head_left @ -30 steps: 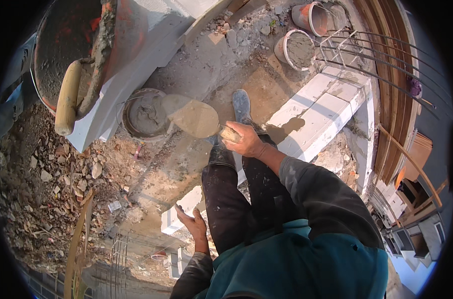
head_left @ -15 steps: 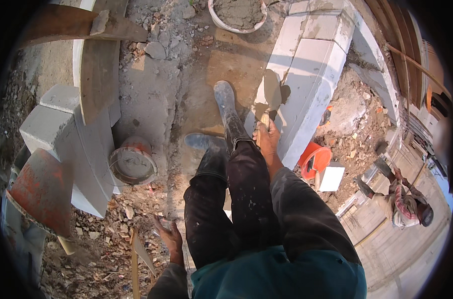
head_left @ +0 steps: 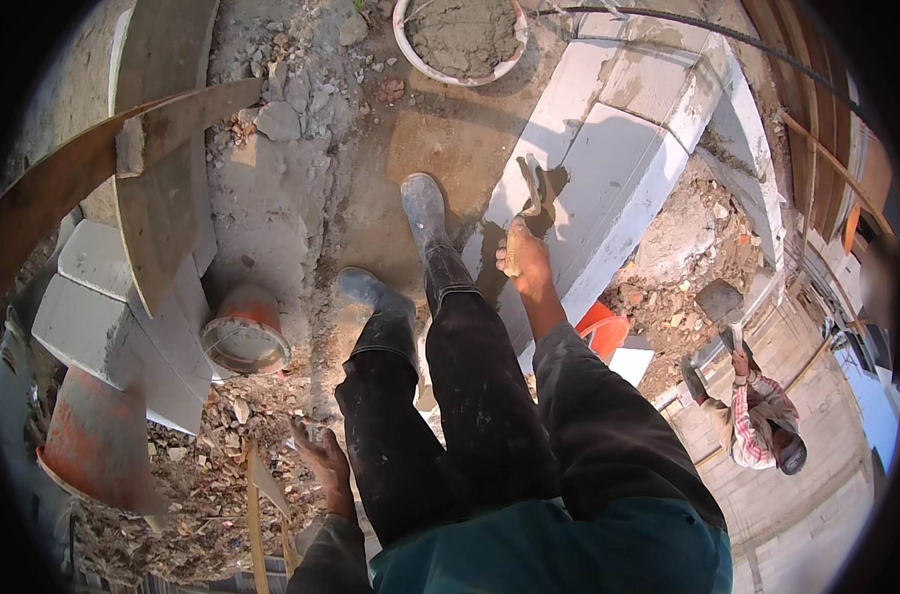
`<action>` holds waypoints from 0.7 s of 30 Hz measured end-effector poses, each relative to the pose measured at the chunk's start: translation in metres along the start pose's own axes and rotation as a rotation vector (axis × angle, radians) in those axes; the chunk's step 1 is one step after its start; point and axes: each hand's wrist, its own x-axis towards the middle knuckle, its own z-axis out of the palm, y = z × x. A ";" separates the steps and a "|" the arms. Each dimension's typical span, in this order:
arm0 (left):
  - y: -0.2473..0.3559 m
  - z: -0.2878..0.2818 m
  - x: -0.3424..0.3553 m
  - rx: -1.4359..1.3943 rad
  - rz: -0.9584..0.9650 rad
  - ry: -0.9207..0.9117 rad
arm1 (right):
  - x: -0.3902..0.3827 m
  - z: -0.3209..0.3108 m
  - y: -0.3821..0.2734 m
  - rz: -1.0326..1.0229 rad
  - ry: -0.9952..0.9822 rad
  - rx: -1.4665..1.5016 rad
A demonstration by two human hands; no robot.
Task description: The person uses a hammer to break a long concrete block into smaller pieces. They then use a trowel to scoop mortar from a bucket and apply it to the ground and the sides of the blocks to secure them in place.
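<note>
My right hand (head_left: 535, 263) is closed around the wooden handle of a trowel (head_left: 534, 188). The trowel's blade is seen nearly edge-on, just over the top of a low wall of pale blocks (head_left: 618, 148). Dark wet mortar (head_left: 554, 184) is smeared on the blocks beside and under the blade. My left hand (head_left: 323, 463) hangs low on the left with fingers apart, holding nothing, above broken rubble. Ahead of my boots stands a round white-rimmed tub (head_left: 402, 40) full of grey mortar (head_left: 465, 38).
Mortar-stained orange buckets lie at left, one small (head_left: 250, 309), one larger (head_left: 98, 436). Pale blocks (head_left: 84, 327) and wooden boards (head_left: 163, 168) stand there too. Past the wall sit another orange bucket (head_left: 606, 329) and a person (head_left: 761, 421) with a shovel (head_left: 719, 300). A dark rod (head_left: 707, 24) crosses the top right.
The trowel blade has turned from flat to nearly edge-on, with more wet mortar showing on the blocks. My view has shifted somewhat. Beyond the wall, the other person's shovel blade now shows clearly.
</note>
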 end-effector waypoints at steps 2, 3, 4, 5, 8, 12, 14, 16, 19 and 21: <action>0.012 0.007 0.009 -0.040 0.017 -0.003 | 0.024 -0.004 -0.007 0.025 0.057 0.084; 0.014 0.009 0.012 -0.060 0.014 0.000 | 0.035 -0.005 -0.011 -0.011 0.082 0.201; 0.016 0.011 0.013 -0.078 0.009 0.003 | 0.037 0.001 -0.017 -0.045 0.108 0.317; 0.013 0.010 0.016 -0.073 -0.006 -0.017 | 0.041 0.005 -0.028 -0.085 0.153 0.293; -0.017 0.004 0.025 -0.052 -0.014 -0.031 | 0.049 0.011 -0.075 -0.164 0.109 0.316; -0.051 -0.018 0.030 -0.121 -0.044 0.008 | 0.061 -0.003 -0.144 -0.185 0.005 0.366; -0.055 -0.026 0.032 -0.069 -0.058 -0.010 | 0.061 -0.015 -0.165 -0.233 -0.057 0.375; -0.071 -0.031 0.029 -0.080 -0.068 0.006 | 0.041 0.003 -0.167 -0.322 0.014 0.295; -0.064 -0.021 0.035 -0.098 -0.055 0.003 | 0.003 0.008 -0.133 -0.375 0.058 0.147; -0.079 -0.012 0.036 -0.140 -0.059 0.002 | -0.022 0.009 -0.094 -0.289 0.093 0.009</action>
